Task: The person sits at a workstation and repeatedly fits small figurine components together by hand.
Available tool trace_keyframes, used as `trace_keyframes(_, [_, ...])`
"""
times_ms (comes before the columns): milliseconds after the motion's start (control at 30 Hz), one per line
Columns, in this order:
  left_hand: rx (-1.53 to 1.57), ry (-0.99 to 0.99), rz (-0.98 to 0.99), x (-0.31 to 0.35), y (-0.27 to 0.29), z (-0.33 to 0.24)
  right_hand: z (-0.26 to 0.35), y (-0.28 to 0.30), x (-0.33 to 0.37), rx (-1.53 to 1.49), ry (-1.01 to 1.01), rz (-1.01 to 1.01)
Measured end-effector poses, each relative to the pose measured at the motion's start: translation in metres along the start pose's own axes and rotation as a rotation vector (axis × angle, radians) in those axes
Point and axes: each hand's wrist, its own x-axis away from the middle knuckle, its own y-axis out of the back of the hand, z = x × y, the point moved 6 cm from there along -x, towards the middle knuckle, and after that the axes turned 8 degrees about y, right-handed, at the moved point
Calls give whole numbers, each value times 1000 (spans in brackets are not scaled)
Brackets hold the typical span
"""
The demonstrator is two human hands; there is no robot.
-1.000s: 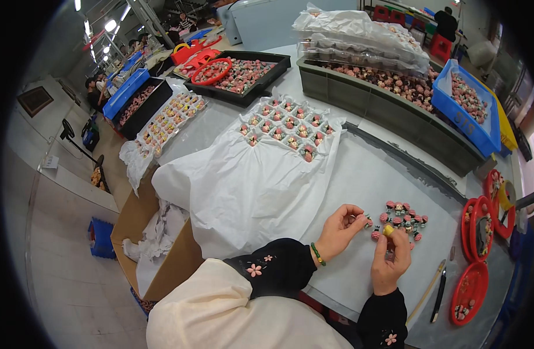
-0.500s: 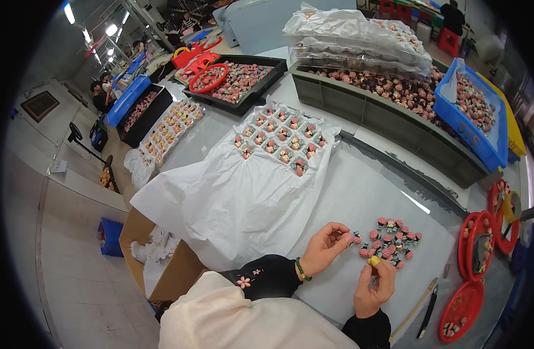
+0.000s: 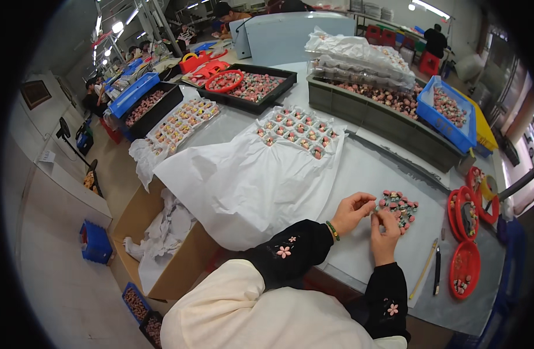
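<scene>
My left hand (image 3: 352, 213), with a green beaded bracelet at its wrist, is closed in a pinch at the left edge of a pile of small pink-headed figurines (image 3: 404, 205). Just below and to its right, my right hand (image 3: 385, 234) is closed too, its fingertips almost meeting the left ones. Whatever lies between the fingers is too small and covered to make out. The pile rests on a pale sheet (image 3: 360, 166). Farther off, a white compartment tray (image 3: 301, 129) holds similar figurines in its cells, with thin white paper (image 3: 238, 186) spread from its near side.
A yellow stick (image 3: 424, 269) and a black pen-like tool (image 3: 437, 270) lie right of my forearm, beside red dishes (image 3: 465, 270). A long dark green bin (image 3: 366, 110) and a blue crate (image 3: 450, 116) stand behind. An open carton (image 3: 188, 270) is at the left.
My hands have come together at the pile's left edge, the right one moving up beside the left. The whole view has shifted, showing more of the room and my sleeves.
</scene>
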Motion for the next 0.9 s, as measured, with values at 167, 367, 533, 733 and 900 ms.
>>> trace_keyframes(167, [-39, -14, 78, 12, -11, 2, -13, -1, 17, -226, -239, -147])
trace_keyframes(367, [-81, 35, 77, 1, -12, -6, -25, -3, 15, -391, -273, -188])
trace_keyframes(533, [-90, 40, 26, -5, -3, -18, -20, -9, 0, -432, -308, -169])
trace_keyframes(733, [-48, 87, 16, -11, -2, 5, -34, -5, 8, -576, -406, -227])
trace_keyframes(900, [-180, 100, -3, -3, 0, 4, -31, -8, 15, -564, -439, -160])
